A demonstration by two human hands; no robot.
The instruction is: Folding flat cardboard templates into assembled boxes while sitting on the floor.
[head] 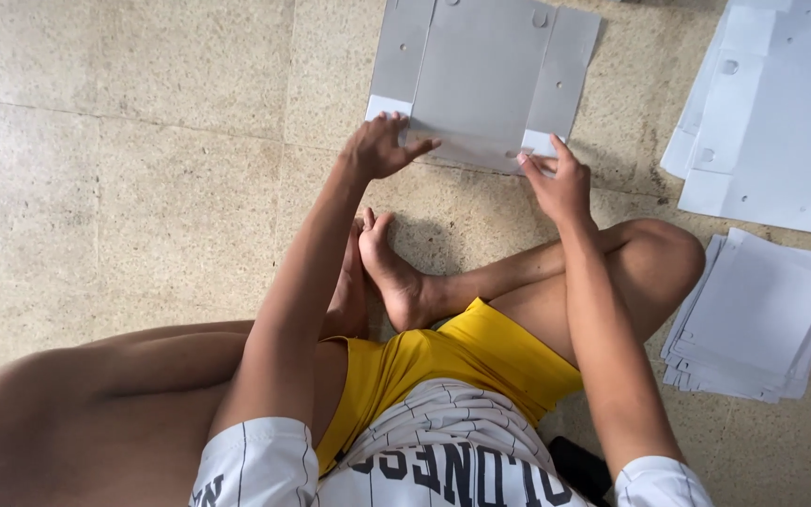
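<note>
A flat grey die-cut cardboard sheet (481,66) lies on the floor in front of me, with creased side flaps and small round holes. My left hand (382,145) grips its near left corner, fingers curled over the near flap. My right hand (560,178) pinches the near right corner of the same sheet, where the near edge is lifted slightly off the floor. I sit cross-legged, bare feet and knees just below the sheet.
A stack of larger pale grey sheets (781,113) lies at the upper right. A stack of smaller white sheets (757,314) sits beside my right knee. Speckled stone floor tiles (143,141) spread to the left.
</note>
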